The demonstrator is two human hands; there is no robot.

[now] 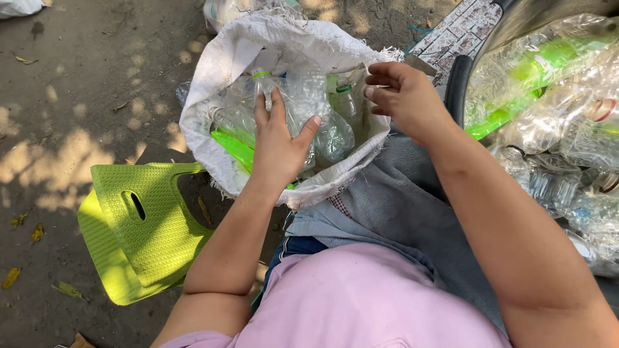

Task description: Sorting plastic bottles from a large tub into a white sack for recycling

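Observation:
A white woven sack (213, 90) stands open in front of me, filled with several clear plastic bottles (335, 132), some with green caps or labels. My left hand (278, 142) reaches into the sack with fingers spread, pressing flat on the bottles. My right hand (403, 95) hovers at the sack's right rim, fingers loosely curled, holding nothing that I can see.
A lime-green plastic stool (138, 225) lies tipped on the dirt ground to the left. A heap of crushed clear and green bottles (554, 109) fills the right side. A grey cloth (400, 206) lies over my lap.

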